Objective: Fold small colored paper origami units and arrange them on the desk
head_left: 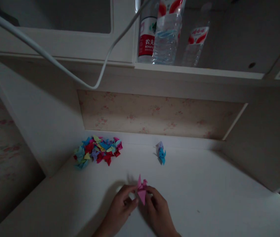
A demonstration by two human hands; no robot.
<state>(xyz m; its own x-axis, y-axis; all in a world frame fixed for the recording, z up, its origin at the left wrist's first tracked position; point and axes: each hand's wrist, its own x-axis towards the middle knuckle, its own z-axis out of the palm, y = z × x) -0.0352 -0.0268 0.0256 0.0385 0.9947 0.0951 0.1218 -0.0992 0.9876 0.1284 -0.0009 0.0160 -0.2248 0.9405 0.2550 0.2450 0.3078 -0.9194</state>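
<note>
White desk (204, 184) w/ multicol. folded-paper pile (98, 149), plus purple & blue pieces (161, 153).

Left hand (122, 206) and right hand (158, 208) reach in from below, close together but apart, wrists low, fingers bent, thumbs and forefingers pinching inward.

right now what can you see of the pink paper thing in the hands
The pink folded paper piece looks like a small origami bird, all one pink, with creased, pointed parts. A slim spike rises at its upper left, a shorter bent tip stands at its upper right, and a broader point hangs downward. It is held upright above the white desk, between the fingers of the left hand and the right hand. Finer folds are too dim to make out.
</note>
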